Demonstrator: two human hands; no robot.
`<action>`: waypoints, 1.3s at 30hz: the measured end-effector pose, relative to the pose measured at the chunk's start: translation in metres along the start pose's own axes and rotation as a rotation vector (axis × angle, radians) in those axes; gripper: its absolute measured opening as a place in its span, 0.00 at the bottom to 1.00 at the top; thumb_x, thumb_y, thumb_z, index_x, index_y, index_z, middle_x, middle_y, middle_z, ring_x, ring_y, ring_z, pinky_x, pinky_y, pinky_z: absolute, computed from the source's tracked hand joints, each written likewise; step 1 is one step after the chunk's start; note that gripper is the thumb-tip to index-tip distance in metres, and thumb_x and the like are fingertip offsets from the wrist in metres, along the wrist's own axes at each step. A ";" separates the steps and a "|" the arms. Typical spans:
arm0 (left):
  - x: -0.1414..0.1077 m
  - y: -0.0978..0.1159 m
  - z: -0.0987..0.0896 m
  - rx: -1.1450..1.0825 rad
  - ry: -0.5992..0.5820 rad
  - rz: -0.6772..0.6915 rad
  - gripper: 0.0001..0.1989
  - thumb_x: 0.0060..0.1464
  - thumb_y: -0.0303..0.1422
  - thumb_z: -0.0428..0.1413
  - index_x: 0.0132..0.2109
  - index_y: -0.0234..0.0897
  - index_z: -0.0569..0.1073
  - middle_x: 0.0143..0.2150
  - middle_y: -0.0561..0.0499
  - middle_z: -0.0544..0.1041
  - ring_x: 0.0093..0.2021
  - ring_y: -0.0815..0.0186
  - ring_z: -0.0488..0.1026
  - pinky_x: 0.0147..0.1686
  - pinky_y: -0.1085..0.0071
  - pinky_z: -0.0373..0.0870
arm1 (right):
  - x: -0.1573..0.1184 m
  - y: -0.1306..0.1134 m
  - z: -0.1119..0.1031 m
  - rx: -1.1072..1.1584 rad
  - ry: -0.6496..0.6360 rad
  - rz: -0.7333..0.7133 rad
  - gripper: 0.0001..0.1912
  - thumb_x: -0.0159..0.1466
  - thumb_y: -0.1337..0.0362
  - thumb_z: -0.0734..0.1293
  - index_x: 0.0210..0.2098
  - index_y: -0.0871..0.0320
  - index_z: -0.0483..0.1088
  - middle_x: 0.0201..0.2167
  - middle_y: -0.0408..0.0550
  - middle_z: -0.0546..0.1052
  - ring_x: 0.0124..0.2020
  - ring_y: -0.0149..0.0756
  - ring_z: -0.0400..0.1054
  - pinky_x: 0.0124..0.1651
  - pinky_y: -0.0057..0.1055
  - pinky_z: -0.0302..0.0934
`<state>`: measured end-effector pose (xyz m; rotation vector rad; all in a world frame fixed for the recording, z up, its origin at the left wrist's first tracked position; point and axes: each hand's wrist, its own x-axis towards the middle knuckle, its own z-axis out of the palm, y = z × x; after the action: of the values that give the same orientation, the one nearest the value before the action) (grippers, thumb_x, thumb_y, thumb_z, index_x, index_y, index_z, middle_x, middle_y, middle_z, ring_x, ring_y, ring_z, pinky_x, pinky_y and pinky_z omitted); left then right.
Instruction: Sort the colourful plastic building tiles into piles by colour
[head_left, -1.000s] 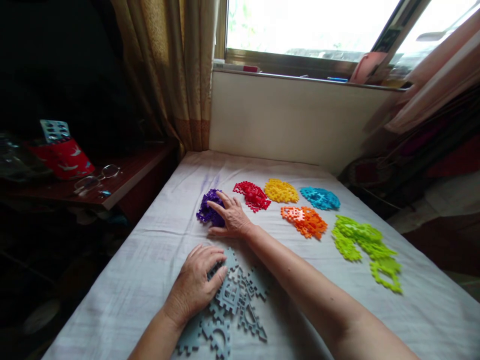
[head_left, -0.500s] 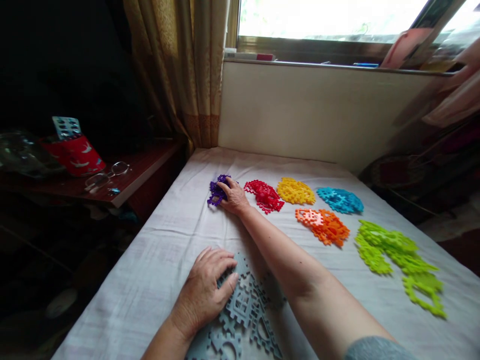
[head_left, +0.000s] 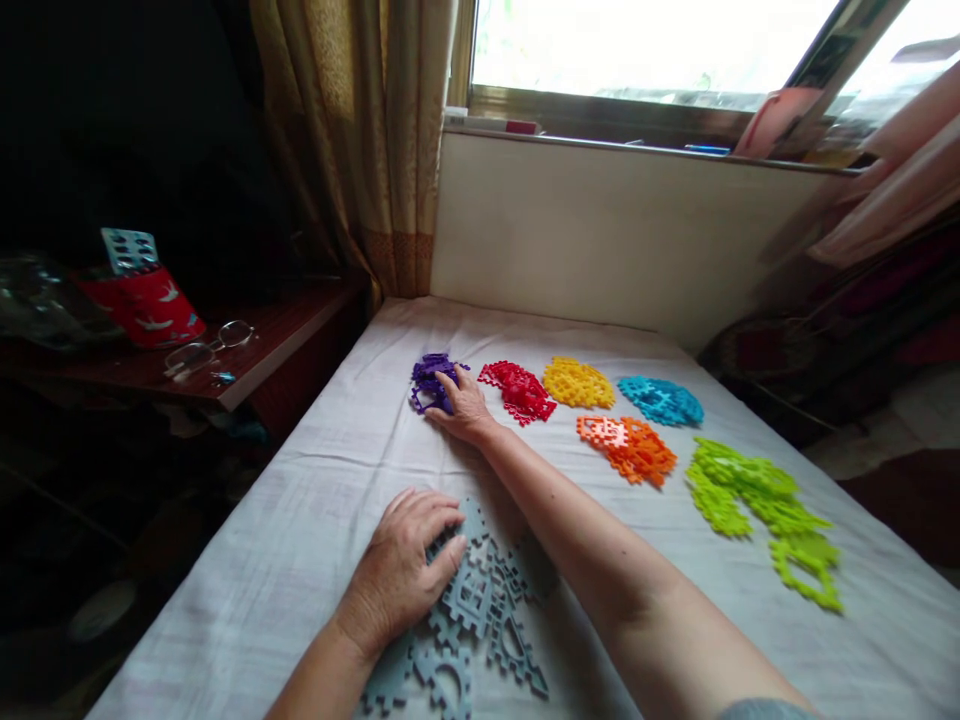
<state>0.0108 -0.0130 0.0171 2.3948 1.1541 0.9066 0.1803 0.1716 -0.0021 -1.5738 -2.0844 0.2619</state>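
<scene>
Several flat grey toothed pieces [head_left: 472, 590] lie near the front of the bed-like surface. My left hand [head_left: 409, 565] rests over their left edge, its fingers slightly curved and apart, holding nothing I can see. Farther off, my right hand [head_left: 460, 405] touches the right side of a purple pile [head_left: 429, 380], fingers spread over the pieces. To its right are a red pile [head_left: 519, 390], a yellow pile [head_left: 579, 383] and a blue pile [head_left: 661, 400]. An orange pile [head_left: 637, 450] and a lime green pile [head_left: 750, 490] lie nearer, at the right.
A dark red side table [head_left: 277, 345] at the left holds glasses [head_left: 210, 350], a red container [head_left: 157, 310] and a glass jar. A gold curtain [head_left: 390, 150] and a pale wall [head_left: 600, 235] stand behind the white sheet [head_left: 300, 510].
The view has shifted slightly. My right hand stays at the purple pile, its fingers and thumb changed a little in position. My left hand remains on the grey pieces.
</scene>
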 end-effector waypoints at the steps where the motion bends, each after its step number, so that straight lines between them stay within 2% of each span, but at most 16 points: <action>1: 0.000 0.000 0.000 0.003 0.001 0.005 0.08 0.59 0.34 0.55 0.44 0.43 0.77 0.48 0.47 0.81 0.51 0.59 0.76 0.61 0.50 0.66 | 0.005 -0.002 0.001 -0.014 0.000 0.015 0.40 0.59 0.51 0.71 0.67 0.55 0.59 0.71 0.61 0.53 0.71 0.56 0.46 0.68 0.53 0.47; 5: 0.000 0.001 0.000 0.019 0.002 0.020 0.08 0.59 0.35 0.55 0.44 0.43 0.77 0.48 0.48 0.81 0.51 0.59 0.76 0.61 0.51 0.66 | 0.015 -0.009 -0.002 -0.034 -0.005 0.025 0.39 0.60 0.50 0.71 0.67 0.54 0.60 0.70 0.60 0.55 0.70 0.55 0.49 0.68 0.52 0.48; 9: 0.002 0.002 -0.001 0.007 0.026 0.034 0.08 0.58 0.34 0.55 0.43 0.42 0.77 0.48 0.47 0.81 0.50 0.60 0.76 0.61 0.52 0.66 | -0.008 -0.011 -0.023 -0.022 0.071 -0.012 0.34 0.63 0.53 0.69 0.65 0.56 0.62 0.69 0.60 0.58 0.69 0.52 0.51 0.68 0.50 0.50; 13: 0.005 -0.001 -0.003 -0.095 0.109 0.000 0.11 0.59 0.35 0.53 0.43 0.40 0.78 0.48 0.45 0.81 0.51 0.60 0.76 0.57 0.58 0.70 | -0.069 -0.009 -0.057 0.059 0.090 -0.102 0.24 0.65 0.58 0.66 0.59 0.57 0.69 0.61 0.58 0.69 0.63 0.44 0.62 0.65 0.42 0.57; 17: 0.009 -0.003 -0.011 -0.263 0.212 -0.176 0.15 0.59 0.40 0.51 0.44 0.39 0.78 0.50 0.45 0.81 0.52 0.60 0.76 0.57 0.60 0.70 | -0.150 -0.015 -0.083 0.105 0.020 -0.064 0.20 0.66 0.57 0.65 0.56 0.54 0.72 0.53 0.53 0.77 0.55 0.40 0.70 0.59 0.39 0.63; 21: 0.009 -0.004 -0.030 -0.311 0.251 -0.311 0.22 0.58 0.48 0.50 0.47 0.37 0.77 0.50 0.46 0.80 0.54 0.58 0.75 0.60 0.61 0.67 | -0.221 -0.030 -0.093 0.078 -0.044 0.019 0.27 0.65 0.52 0.66 0.59 0.56 0.69 0.58 0.57 0.73 0.60 0.43 0.66 0.62 0.42 0.60; 25: -0.004 -0.011 -0.044 -0.059 0.131 -0.378 0.29 0.55 0.55 0.48 0.49 0.38 0.77 0.53 0.45 0.79 0.55 0.54 0.74 0.60 0.58 0.65 | -0.264 -0.041 -0.093 -0.043 -0.071 0.079 0.36 0.58 0.47 0.71 0.62 0.56 0.67 0.64 0.61 0.66 0.65 0.53 0.58 0.65 0.52 0.53; 28: -0.026 -0.009 -0.036 0.155 0.013 -0.362 0.38 0.51 0.59 0.51 0.58 0.35 0.72 0.62 0.38 0.72 0.64 0.49 0.66 0.64 0.52 0.60 | -0.279 -0.042 -0.091 -0.091 -0.073 0.081 0.37 0.58 0.47 0.72 0.62 0.54 0.66 0.65 0.60 0.65 0.67 0.54 0.56 0.66 0.55 0.49; 31: -0.049 0.008 -0.014 0.283 -0.055 -0.282 0.43 0.48 0.59 0.56 0.65 0.39 0.65 0.69 0.38 0.63 0.68 0.45 0.58 0.65 0.46 0.55 | -0.282 -0.041 -0.087 -0.101 -0.022 0.079 0.34 0.59 0.48 0.71 0.61 0.54 0.67 0.64 0.59 0.66 0.66 0.53 0.57 0.66 0.56 0.48; 35: -0.059 0.032 0.013 0.332 -0.020 -0.203 0.41 0.47 0.56 0.59 0.65 0.43 0.65 0.71 0.41 0.57 0.71 0.42 0.52 0.66 0.45 0.54 | -0.279 -0.042 -0.084 -0.080 0.073 0.087 0.28 0.60 0.49 0.71 0.56 0.53 0.71 0.59 0.57 0.71 0.60 0.50 0.63 0.63 0.50 0.54; 39: -0.051 0.038 0.021 0.330 0.049 -0.169 0.36 0.51 0.53 0.58 0.62 0.41 0.68 0.69 0.40 0.60 0.69 0.43 0.54 0.65 0.47 0.57 | -0.277 -0.041 -0.085 -0.045 0.132 0.164 0.22 0.61 0.53 0.70 0.52 0.55 0.73 0.53 0.55 0.74 0.54 0.47 0.66 0.59 0.43 0.59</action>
<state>0.0231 -0.0770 0.0012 2.4834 1.6074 0.7740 0.2437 -0.1140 0.0107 -1.7429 -1.8767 0.1650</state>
